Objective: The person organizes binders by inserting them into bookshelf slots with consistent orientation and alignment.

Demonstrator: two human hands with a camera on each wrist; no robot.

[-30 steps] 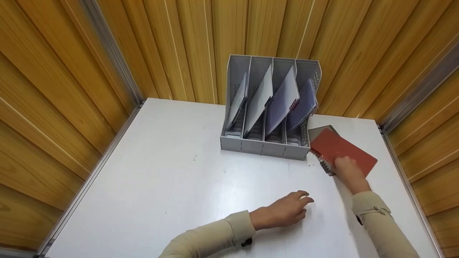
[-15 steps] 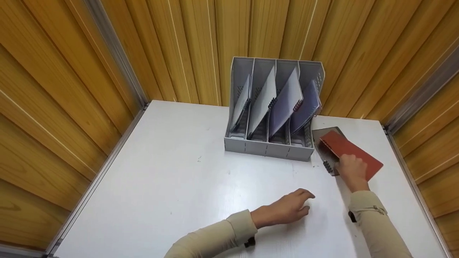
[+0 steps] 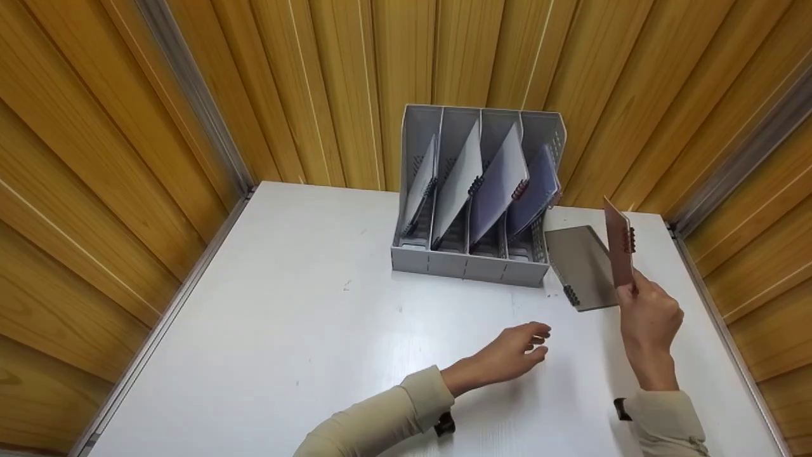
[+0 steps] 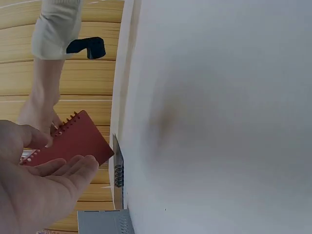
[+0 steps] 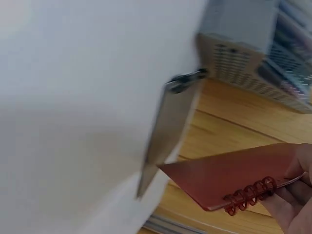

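Note:
A red spiral notebook [image 3: 618, 247] is held upright by my right hand [image 3: 650, 317], which pinches its lower end between thumb and fingers. Its red rings [image 5: 251, 195] show in the right wrist view. A grey-brown spiral notebook [image 3: 580, 266] lies flat on the table, just left of the red one. My left hand [image 3: 507, 352] hovers over the table with loosely bent fingers and holds nothing. In the left wrist view its spread fingers overlap the red notebook [image 4: 78, 141], which is farther off in the other hand.
A grey file organizer [image 3: 469, 265] stands at the back of the white table [image 3: 285, 285]. Each of its slots has a leaning spiral notebook, among them a purple one [image 3: 536, 187] at the right. Wood-panelled walls [image 3: 355, 82] close in the back and sides.
My right hand has lifted the red notebook off the grey-brown one and turned it upright, uncovering the lower notebook. My left hand has shifted slightly up, staying off to the left.

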